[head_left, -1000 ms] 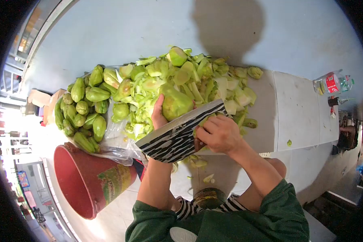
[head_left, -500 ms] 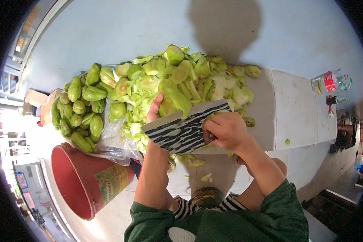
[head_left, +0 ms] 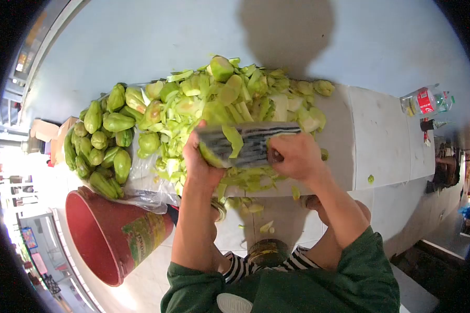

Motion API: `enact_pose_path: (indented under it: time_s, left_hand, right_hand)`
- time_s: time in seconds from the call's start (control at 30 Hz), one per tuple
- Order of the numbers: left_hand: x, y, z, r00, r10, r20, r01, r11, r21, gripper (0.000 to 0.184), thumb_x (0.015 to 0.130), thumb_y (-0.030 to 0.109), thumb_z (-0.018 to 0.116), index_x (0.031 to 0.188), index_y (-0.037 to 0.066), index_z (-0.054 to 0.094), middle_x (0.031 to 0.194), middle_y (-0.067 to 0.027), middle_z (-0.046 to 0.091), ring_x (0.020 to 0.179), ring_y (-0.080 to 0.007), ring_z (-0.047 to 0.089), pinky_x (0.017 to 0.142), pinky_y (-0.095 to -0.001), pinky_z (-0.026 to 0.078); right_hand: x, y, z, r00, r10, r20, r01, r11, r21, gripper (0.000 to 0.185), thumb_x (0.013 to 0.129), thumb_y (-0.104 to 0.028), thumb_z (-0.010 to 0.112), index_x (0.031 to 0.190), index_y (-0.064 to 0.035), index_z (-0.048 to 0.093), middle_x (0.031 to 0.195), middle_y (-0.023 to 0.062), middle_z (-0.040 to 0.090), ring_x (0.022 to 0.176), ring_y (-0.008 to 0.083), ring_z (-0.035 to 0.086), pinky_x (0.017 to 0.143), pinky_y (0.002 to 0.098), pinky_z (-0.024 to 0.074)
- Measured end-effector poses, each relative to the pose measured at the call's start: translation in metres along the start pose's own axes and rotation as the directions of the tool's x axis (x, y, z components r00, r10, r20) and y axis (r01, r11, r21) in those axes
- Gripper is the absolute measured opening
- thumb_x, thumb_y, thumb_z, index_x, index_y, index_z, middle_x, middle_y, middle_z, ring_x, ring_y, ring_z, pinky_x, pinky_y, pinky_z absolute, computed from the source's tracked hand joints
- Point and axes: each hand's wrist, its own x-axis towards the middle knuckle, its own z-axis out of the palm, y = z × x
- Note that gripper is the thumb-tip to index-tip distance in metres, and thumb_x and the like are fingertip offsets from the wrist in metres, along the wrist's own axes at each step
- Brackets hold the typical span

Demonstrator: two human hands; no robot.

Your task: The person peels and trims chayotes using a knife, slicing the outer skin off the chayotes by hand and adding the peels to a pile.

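My right hand is closed on the brown handle of a wide blade with black and silver streaks, blurred by motion. A pale green slice lies against the blade. My left hand is wrapped round a green chayote, which the blade partly hides. Behind both hands a heap of cut and peeled green pieces spreads over the low white tiled ledge. Whole green chayotes are piled on clear plastic at the left.
A red bucket lies tilted at the lower left. Plastic bottles stand at the far right, with a small green bit on the tiles. Scraps lie on the floor between my legs, near a dark round container.
The blade has swung to nearly level and now covers most of the held chayote. A slice that hung at its edge lies across its face. The view has shifted slightly.
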Motion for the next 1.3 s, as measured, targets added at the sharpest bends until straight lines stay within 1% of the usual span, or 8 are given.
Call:
enact_pose_path:
  time_s: [0.1, 0.2, 0.27, 0.37, 0.6, 0.8, 1.17, 1.3]
  left_hand:
    - [-0.006, -0.002, 0.013, 0.998, 0.034, -0.058, -0.033, 0.999, 0.028, 0.042, 0.094, 0.036, 0.045, 0.116, 0.002, 0.058, 0.103, -0.0156, 0.066, 0.093, -0.0306, 0.064, 0.089, -0.0453, 0.050]
    - [0.040, 0.008, -0.066, 0.901, -0.172, 0.398, 0.237, 0.964, -0.120, 0.044, 0.092, 0.040, 0.047, 0.118, 0.005, 0.057, 0.107, -0.0142, 0.065, 0.095, -0.0303, 0.063, 0.088, -0.0470, 0.050]
    - [0.001, -0.006, -0.012, 0.994, -0.015, 0.108, 0.020, 0.999, -0.045, 0.044, 0.090, 0.039, 0.050, 0.118, 0.005, 0.056, 0.110, -0.0124, 0.064, 0.094, -0.0314, 0.063, 0.084, -0.0476, 0.052]
    - [-0.010, 0.001, 0.009, 0.994, -0.055, 0.089, 0.043, 0.991, 0.130, 0.043, 0.089, 0.038, 0.051, 0.117, 0.005, 0.057, 0.110, -0.0125, 0.064, 0.095, -0.0314, 0.063, 0.085, -0.0476, 0.051]
    - [-0.002, 0.004, 0.006, 1.000, -0.006, -0.007, 0.007, 0.984, 0.180, 0.045, 0.090, 0.036, 0.051, 0.120, 0.002, 0.053, 0.108, -0.0167, 0.062, 0.095, -0.0303, 0.062, 0.082, -0.0488, 0.052]
    - [-0.018, 0.001, 0.014, 0.991, -0.081, 0.109, 0.060, 0.981, 0.183, 0.043, 0.091, 0.035, 0.051, 0.118, 0.002, 0.055, 0.106, -0.0147, 0.064, 0.090, -0.0309, 0.064, 0.078, -0.0474, 0.053]
    - [-0.001, 0.013, 0.005, 0.996, -0.031, -0.083, 0.044, 0.986, 0.160, 0.042, 0.091, 0.034, 0.051, 0.119, 0.003, 0.057, 0.109, -0.0139, 0.065, 0.092, -0.0279, 0.064, 0.082, -0.0419, 0.053]
    - [0.000, 0.012, -0.004, 0.991, -0.132, -0.009, 0.132, 0.987, 0.093, 0.040, 0.091, 0.033, 0.051, 0.116, 0.003, 0.059, 0.104, -0.0132, 0.067, 0.087, -0.0263, 0.065, 0.078, -0.0381, 0.054]
  right_hand:
    - [0.007, -0.001, -0.008, 0.995, 0.086, -0.048, -0.088, 0.995, -0.044, 0.028, 0.064, -0.031, 0.071, 0.081, -0.0156, 0.055, 0.069, 0.0053, 0.059, 0.069, 0.0306, 0.063, 0.056, 0.0440, 0.0494]
    - [0.005, -0.010, -0.016, 0.990, -0.106, 0.097, 0.105, 0.994, 0.017, 0.026, 0.067, -0.031, 0.070, 0.083, -0.0147, 0.057, 0.072, 0.0082, 0.061, 0.069, 0.0332, 0.063, 0.058, 0.0448, 0.0497]
    - [0.006, -0.009, -0.010, 0.991, 0.121, 0.054, -0.123, 0.991, 0.045, 0.026, 0.069, -0.031, 0.068, 0.083, -0.0128, 0.058, 0.074, 0.0105, 0.062, 0.070, 0.0345, 0.062, 0.058, 0.0453, 0.0496]
    - [0.017, 0.006, -0.009, 0.932, 0.321, -0.170, -0.328, 0.944, -0.014, 0.013, 0.064, -0.017, 0.066, 0.071, -0.0109, 0.057, 0.063, 0.0106, 0.056, 0.059, 0.0325, 0.057, 0.052, 0.0413, 0.0453]
    - [0.007, -0.002, -0.017, 0.984, -0.095, 0.152, 0.076, 0.989, 0.129, 0.025, 0.071, -0.031, 0.067, 0.087, -0.0143, 0.062, 0.076, 0.0099, 0.065, 0.073, 0.0343, 0.063, 0.062, 0.0459, 0.0500]
    - [0.018, 0.016, -0.014, 0.861, 0.503, -0.077, -0.509, 0.855, -0.098, 0.027, 0.071, -0.031, 0.069, 0.089, -0.0124, 0.061, 0.077, 0.0098, 0.066, 0.075, 0.0337, 0.064, 0.063, 0.0451, 0.0506]
    - [0.007, -0.011, -0.005, 0.972, -0.236, 0.000, 0.235, 0.969, 0.077, 0.029, 0.061, -0.029, 0.070, 0.079, -0.0137, 0.054, 0.066, 0.0067, 0.056, 0.063, 0.0309, 0.060, 0.054, 0.0426, 0.0474]
    - [0.006, -0.017, -0.005, 0.959, -0.277, -0.052, 0.278, 0.961, 0.009, 0.027, 0.063, -0.030, 0.070, 0.079, -0.0144, 0.055, 0.066, 0.0056, 0.055, 0.063, 0.0296, 0.061, 0.053, 0.0415, 0.0480]
